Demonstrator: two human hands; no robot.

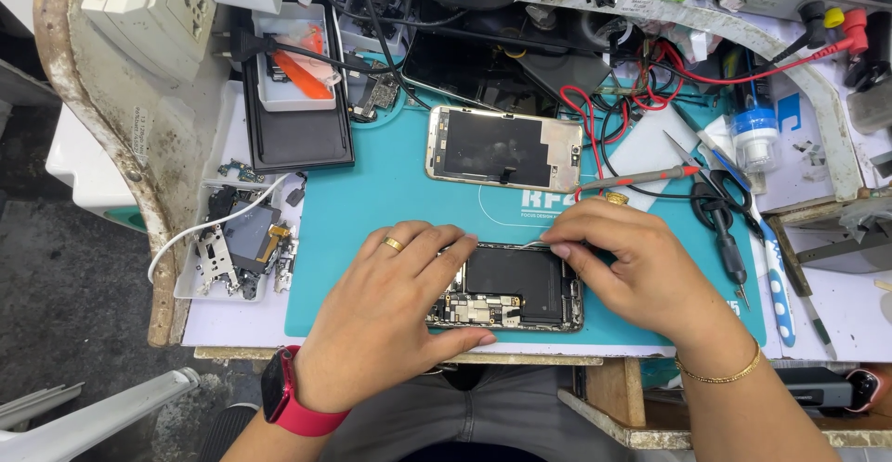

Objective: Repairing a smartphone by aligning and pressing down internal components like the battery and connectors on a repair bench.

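Note:
An opened phone body [514,287] with its black battery and circuit boards exposed lies near the front edge of the teal work mat [372,202]. My left hand [390,318], with a gold ring and a red wrist watch, presses flat on the phone's left end. My right hand [624,267], with a gold bracelet, pinches thin metal tweezers [539,242] whose tip rests at the phone's upper edge. A detached phone screen [505,149] with a gold frame lies face down farther back on the mat.
A white tray of small phone parts [237,244] sits left of the mat, a black tray [295,132] behind it. Scissors [715,178], a screwdriver [729,248], a red probe [641,178] and red and black wires [632,99] crowd the right side. A wall socket [158,6] is at far left.

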